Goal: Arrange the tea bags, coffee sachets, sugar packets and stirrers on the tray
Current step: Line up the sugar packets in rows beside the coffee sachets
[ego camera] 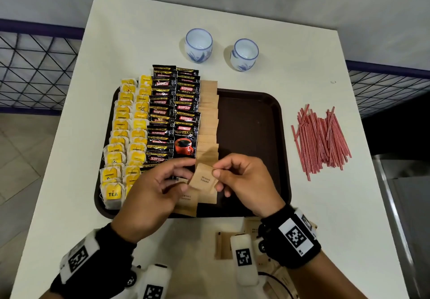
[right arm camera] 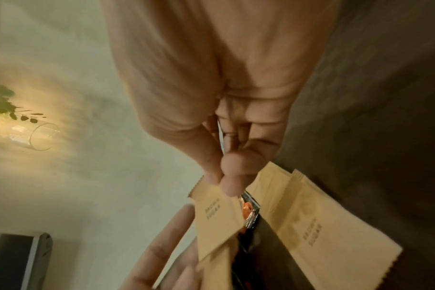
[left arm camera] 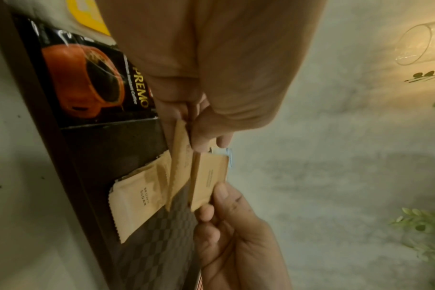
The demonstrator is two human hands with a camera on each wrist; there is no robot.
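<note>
Over the near part of the dark brown tray, my right hand pinches a brown sugar packet by its top edge. My left hand is just beside it and pinches another sugar packet, seen edge-on in the left wrist view. On the tray lie two columns of yellow tea bags, two columns of black coffee sachets and one column of sugar packets. The red-and-white stirrers lie in a heap on the table, right of the tray.
Two white-and-blue cups stand behind the tray. Loose sugar packets lie on the table by its front edge, partly under my right wrist. The tray's right half is bare. A mesh fence runs along both sides of the table.
</note>
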